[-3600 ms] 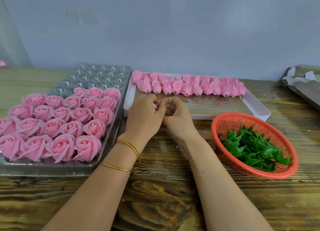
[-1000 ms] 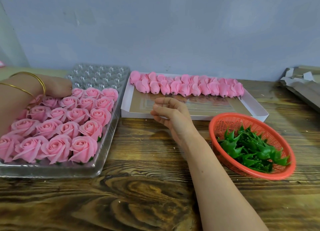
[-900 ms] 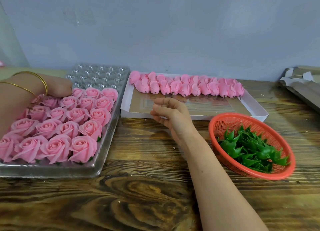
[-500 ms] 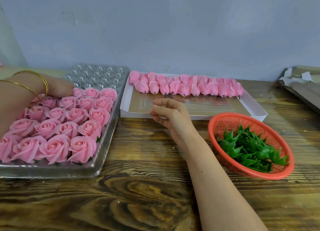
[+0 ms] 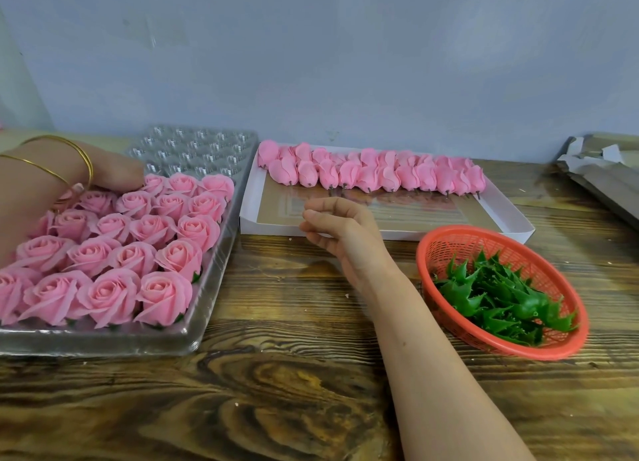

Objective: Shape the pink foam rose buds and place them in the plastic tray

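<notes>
Head view, one frame. Item: clear plastic tray [image 5: 207, 308], lying on the left of the wooden worktop [image 5: 294, 374]; its near and middle cells are filled with opened pink foam roses [image 5: 162, 298] in close rows, while the far rows of cells [image 5: 200, 149] hold nothing. Item: left hand [image 5: 110, 173], reaching in from the left edge over the far-left part of the tray, touching the roses of the farthest filled row; two thin gold bangles [image 5: 86, 165] sit at the wrist; its fingers are mostly hidden, so whether it grips a flower cannot be told. Item: right hand [image 5: 345, 236], held above the near rim of the white box [image 5: 511, 218], fingers loosely curled, holding nothing. Item: unshaped pink rose buds [image 5: 380, 175], lying in a tight double row along the far side of the white box, stub ends pointing toward the person; the near part of the box floor is bare. Item: red mesh basket [image 5: 428, 253], right of the right forearm and just in front of the box, holding a heap of green plastic calyxes [image 5: 501, 301]. Item: flattened grey cardboard [image 5: 605, 177], at the far right edge of the worktop.
</notes>
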The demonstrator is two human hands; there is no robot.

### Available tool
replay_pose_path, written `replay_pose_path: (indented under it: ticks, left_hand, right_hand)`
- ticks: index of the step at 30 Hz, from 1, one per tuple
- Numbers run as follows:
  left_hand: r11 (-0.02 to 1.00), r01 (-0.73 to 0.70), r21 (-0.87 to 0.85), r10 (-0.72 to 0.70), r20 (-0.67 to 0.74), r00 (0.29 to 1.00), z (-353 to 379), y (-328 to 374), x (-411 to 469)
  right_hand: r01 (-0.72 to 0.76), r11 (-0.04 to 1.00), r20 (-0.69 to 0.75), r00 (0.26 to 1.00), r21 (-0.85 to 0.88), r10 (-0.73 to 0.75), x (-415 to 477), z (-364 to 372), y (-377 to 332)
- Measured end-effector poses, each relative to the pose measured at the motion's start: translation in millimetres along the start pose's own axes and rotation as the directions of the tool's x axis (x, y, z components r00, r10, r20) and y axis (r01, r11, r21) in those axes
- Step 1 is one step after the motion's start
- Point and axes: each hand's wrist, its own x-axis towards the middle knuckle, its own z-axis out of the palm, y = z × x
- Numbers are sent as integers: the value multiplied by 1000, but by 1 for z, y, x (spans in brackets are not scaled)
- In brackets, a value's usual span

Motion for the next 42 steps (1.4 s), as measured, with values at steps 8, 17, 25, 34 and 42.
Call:
replay_pose_path:
  ticks: [8,17,25,34,42]
  left_hand:
    - [999,-16,-27,16,-3,1000,0,0,-4]
    - [999,-20,-45,21,11,1000,0,-2,-8]
    - [997,-17,-76,18,12,1000,-2,-1,-11]
    - [994,-6,-106,8,22,1000,-2,-1,-15]
    - [990,1,-138,2,21,1000,-3,-1,-16]
  right_hand:
    - [3,1000,1,1000,14,-3,1,0,-1]
    - [0,1000,-9,1000,20,0,0,2,-2]
    - [0,1000,-2,1000,16,0,0,1,-2]
    - [-6,1000,11,1000,-3,6,-1,1,-1]
    - [-5,1000,18,1000,5,5,0,0,0]
